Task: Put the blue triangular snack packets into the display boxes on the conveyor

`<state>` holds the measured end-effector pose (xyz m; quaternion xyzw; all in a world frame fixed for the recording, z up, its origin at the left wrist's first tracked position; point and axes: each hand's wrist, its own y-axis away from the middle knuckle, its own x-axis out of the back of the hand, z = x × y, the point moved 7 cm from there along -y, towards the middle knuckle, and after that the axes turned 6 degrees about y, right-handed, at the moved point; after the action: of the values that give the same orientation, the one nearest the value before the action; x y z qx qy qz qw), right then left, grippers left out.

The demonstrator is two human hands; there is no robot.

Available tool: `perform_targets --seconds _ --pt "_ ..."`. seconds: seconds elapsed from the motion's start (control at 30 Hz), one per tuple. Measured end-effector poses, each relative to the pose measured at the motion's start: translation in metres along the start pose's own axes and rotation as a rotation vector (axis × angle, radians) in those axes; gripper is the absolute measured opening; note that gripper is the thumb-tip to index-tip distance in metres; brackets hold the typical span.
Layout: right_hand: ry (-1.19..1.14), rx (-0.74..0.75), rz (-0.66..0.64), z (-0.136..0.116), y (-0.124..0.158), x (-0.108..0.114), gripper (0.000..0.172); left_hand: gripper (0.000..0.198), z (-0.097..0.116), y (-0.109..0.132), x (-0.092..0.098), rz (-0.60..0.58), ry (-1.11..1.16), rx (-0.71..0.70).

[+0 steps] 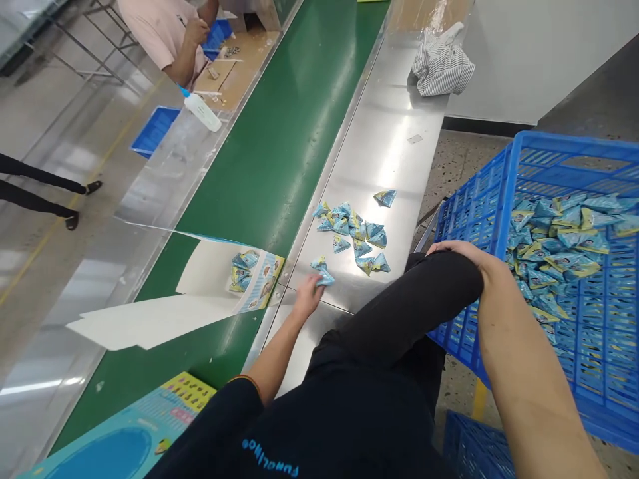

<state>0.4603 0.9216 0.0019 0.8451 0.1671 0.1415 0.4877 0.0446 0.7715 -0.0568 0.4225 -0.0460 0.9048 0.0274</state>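
My left hand (309,293) is at the near end of the steel ledge, its fingers closed on a small blue-and-yellow pyramid-shaped packet (325,275). Just beyond it lies a loose group of similar packets (342,218), with one packet (385,197) apart on the far side. To the left, an open printed box (262,283) with white inner flaps rests on the green belt, and several packets (243,271) sit inside it. My right hand (456,251) lies flat over my raised knee, holding nothing; its fingertips are partly hidden.
A blue crate (514,193) full of packets stands on my right, with another blue crate (474,442) below. The green conveyor belt (294,100) carries a large printed box (124,432). Striped cloth (443,63) lies on the ledge. Across the belt, a person (167,30) sits near a bottle (202,112).
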Motion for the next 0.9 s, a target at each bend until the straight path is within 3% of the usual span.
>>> perform_targets --seconds 0.07,0.17,0.27,0.4,0.53,0.63,0.7,0.77,0.83,0.9 --pt "-0.026 -0.023 -0.007 0.0 0.003 -0.002 0.017 0.023 0.007 0.005 0.019 0.17 -0.008 -0.07" --pt "0.003 -0.04 -0.003 -0.001 0.007 -0.003 0.019 0.022 0.024 0.007 0.023 0.143 -0.049 -0.213" --pt "-0.006 -0.045 0.006 -0.001 0.008 -0.003 0.019 0.025 0.026 0.0 0.026 0.169 -0.121 -0.181" --pt "-0.003 -0.039 -0.007 0.0 0.004 -0.002 0.018 0.022 0.028 -0.005 0.007 -0.006 -0.156 -0.2" --pt "0.012 0.011 -0.037 0.0 -0.001 0.0 0.017 0.027 0.017 -0.005 -0.015 -0.111 -0.14 -0.046" --pt "0.022 0.009 -0.046 0.002 -0.003 0.0 0.016 0.029 0.013 -0.006 -0.021 -0.164 -0.082 -0.013" --pt "0.018 0.007 -0.046 0.003 -0.004 0.0 0.016 0.031 0.007 -0.012 -0.012 -0.137 -0.068 0.017" --pt "0.003 0.007 -0.053 0.003 -0.004 0.0 0.015 0.032 -0.001 -0.023 0.006 -0.036 -0.061 0.061" --pt "-0.001 0.015 -0.074 0.002 -0.005 -0.002 0.014 0.032 -0.009 -0.039 0.025 0.081 -0.068 0.105" --pt "0.032 0.051 -0.069 0.0 -0.006 -0.002 0.014 0.033 -0.014 -0.058 0.032 0.109 -0.103 0.131"
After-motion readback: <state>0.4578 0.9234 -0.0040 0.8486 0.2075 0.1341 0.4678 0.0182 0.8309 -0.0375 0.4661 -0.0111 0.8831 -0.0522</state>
